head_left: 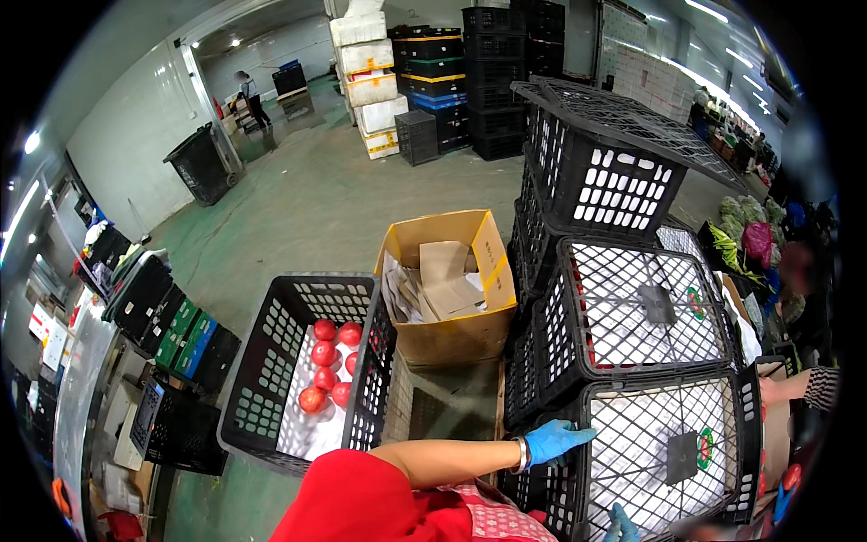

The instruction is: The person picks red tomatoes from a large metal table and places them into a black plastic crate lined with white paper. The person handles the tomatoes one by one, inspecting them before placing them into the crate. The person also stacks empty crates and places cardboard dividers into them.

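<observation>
My left hand (559,442), in a blue glove with a metal bangle at the wrist, reaches across to the left edge of a lidded black plastic crate (588,474). Its fingers are extended at the rim of the lattice lid (637,417). Near the lid's lower edge, my right hand (622,525), also blue-gloved, shows only spread fingers; the rest is cut off by the frame. White lining lies under the lid, with a dark square and a green-and-red label. To my left, an open black crate (254,352) holds several red tomatoes (325,354) on a white sheet.
A cardboard box (450,332) of cardboard pieces stands between the crates. Ahead are another lidded crate (643,305) and a taller stack (609,183). A co-worker's bare hand (779,389) and a blue-gloved hand (784,498) by a tomato are at right. A metal table (88,366) stands left.
</observation>
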{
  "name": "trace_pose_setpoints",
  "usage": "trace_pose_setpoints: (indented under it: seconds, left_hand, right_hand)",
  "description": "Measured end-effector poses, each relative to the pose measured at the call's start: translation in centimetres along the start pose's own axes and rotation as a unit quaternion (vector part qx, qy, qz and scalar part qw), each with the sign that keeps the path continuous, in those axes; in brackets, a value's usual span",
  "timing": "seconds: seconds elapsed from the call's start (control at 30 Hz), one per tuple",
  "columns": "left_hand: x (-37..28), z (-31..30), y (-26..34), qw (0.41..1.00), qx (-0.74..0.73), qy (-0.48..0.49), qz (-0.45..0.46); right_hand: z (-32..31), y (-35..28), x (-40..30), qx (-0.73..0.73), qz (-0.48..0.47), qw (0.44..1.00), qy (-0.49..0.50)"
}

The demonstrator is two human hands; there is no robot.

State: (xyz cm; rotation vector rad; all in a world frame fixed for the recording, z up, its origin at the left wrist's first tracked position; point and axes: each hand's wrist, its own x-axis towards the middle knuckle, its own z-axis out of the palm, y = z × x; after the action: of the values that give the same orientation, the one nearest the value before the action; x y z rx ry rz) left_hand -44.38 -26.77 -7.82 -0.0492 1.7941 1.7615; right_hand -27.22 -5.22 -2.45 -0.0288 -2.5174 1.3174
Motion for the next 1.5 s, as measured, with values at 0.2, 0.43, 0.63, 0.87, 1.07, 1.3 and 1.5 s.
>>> trace_pose_setpoints:
  seconds: [0.2,0.43,0.63,0.87,1.07,1.3,1.5]
  left_hand:
    - [-1.3,0.9,0.7,0.997,-0.03,-0.058,-0.048]
    - [-3.9,2.4,0.8,0.986,-0.06,-0.118,-0.1]
    - [-4.5,2.7,1.5,0.985,-0.083,-0.123,-0.092]
    - [-3.9,3.1,0.9,0.985,-0.098,-0.116,-0.076]
    - [-4.1,3.4,1.0,0.987,-0.114,-0.091,-0.062]
    - [-3.5,3.0,0.8,0.987,-0.082,-0.121,-0.072]
    - [-3.8,3.1,1.0,0.986,-0.104,-0.109,-0.073]
  right_hand:
    - [0.9,-2.2,0.8,-0.267,-0.219,0.936,-0.075]
    - [2.2,1.4,-2.0,-0.431,-0.138,0.884,-0.117]
    - [2.5,3.6,-2.0,-0.488,-0.181,0.848,-0.102]
    - [1.7,3.4,-1.8,-0.526,-0.156,0.806,-0.223]
    - [0.4,-1.6,0.2,-0.517,-0.15,0.793,-0.285]
    - [-0.5,-3.3,1.1,-0.435,-0.111,0.831,-0.328]
    - [0.2,-1.5,0.1,-0.471,-0.145,0.824,-0.28]
